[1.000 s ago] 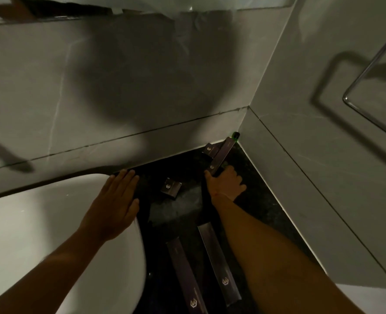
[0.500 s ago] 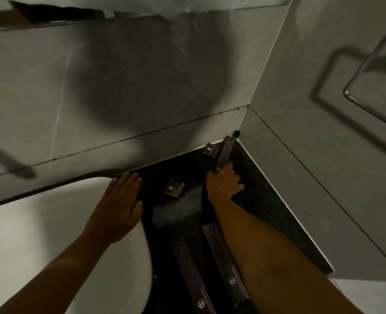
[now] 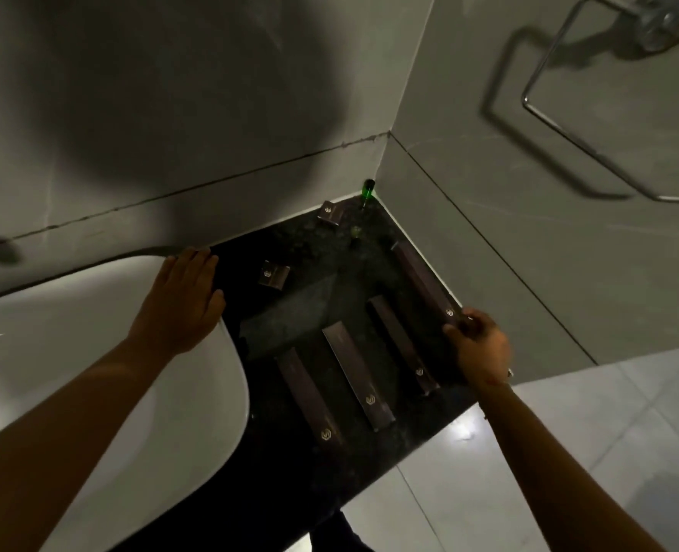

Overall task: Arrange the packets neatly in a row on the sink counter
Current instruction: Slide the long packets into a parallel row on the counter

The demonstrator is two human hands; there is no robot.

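Right hand gripping long packet by wall; left hand flat on sink

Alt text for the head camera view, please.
A person's right hand grips the near end of a long dark packet lying along the grey side wall, beside three similar long packets on the black stone counter. The left hand rests flat on the white sink rim.
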